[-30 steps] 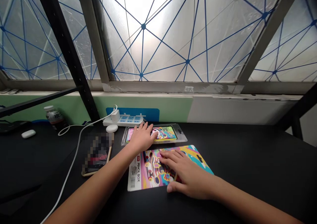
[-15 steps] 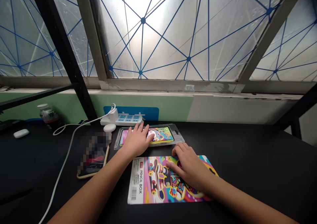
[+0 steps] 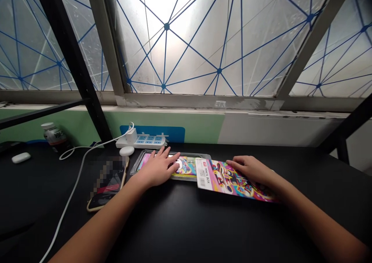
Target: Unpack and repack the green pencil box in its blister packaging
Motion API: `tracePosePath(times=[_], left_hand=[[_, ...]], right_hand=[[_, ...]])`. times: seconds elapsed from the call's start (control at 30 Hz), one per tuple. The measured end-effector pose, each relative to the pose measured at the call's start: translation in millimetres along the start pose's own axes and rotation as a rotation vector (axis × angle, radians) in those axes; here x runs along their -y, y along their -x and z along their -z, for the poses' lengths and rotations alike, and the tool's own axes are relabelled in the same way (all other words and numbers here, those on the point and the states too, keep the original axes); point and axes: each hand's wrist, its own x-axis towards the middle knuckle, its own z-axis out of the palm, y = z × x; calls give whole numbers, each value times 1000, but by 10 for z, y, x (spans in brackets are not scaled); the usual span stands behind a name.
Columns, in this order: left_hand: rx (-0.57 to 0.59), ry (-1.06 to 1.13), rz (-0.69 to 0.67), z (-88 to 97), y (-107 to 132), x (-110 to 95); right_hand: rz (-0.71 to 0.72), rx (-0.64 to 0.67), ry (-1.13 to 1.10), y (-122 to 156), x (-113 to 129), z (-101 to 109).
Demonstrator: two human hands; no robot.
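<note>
A colourful pencil box [image 3: 187, 167] lies in a clear plastic shell [image 3: 205, 155] at the back of the black desk. My left hand [image 3: 159, 166] rests flat on it, fingers spread, covering its middle. To the right, my right hand [image 3: 252, 169] grips the upper edge of a bright cardboard sheet [image 3: 232, 181] printed "PENCIL BOX". This card is tilted, and its white labelled left end overlaps the shell's right end. My right palm and part of the fingers hide the card's right portion.
Left of my left hand lies a phone [image 3: 112, 189] with a pale edge. Behind are a white power strip [image 3: 151, 140], a plug [image 3: 132, 135] with a white cable [image 3: 78, 181], and a round white object [image 3: 127, 151]. A bottle [image 3: 55, 136] leans near the black frame post [image 3: 74, 65].
My right hand has carried the card right and away from me, from flat on the desk to tilted. My left hand stays on the pencil box, its fingers slightly shifted.
</note>
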Motion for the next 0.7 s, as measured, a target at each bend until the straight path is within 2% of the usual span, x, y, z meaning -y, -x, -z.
tracePosePath(times=[0.1,0.23,0.37,0.7], left_hand=[[-1,11,-11,-11,15,-39],[6,3,-19,-32,46,-138],[-6,-3,-37,-57,77,-222],[13,-21,-50,-58,82,-237]], right_hand=[[-4,-48,14,-68,-110,-9],[45,-123,-10,-47,92,-145],[83,-90,-69,-20,256,-242],[-2,-75,-119,-31,51,-49]])
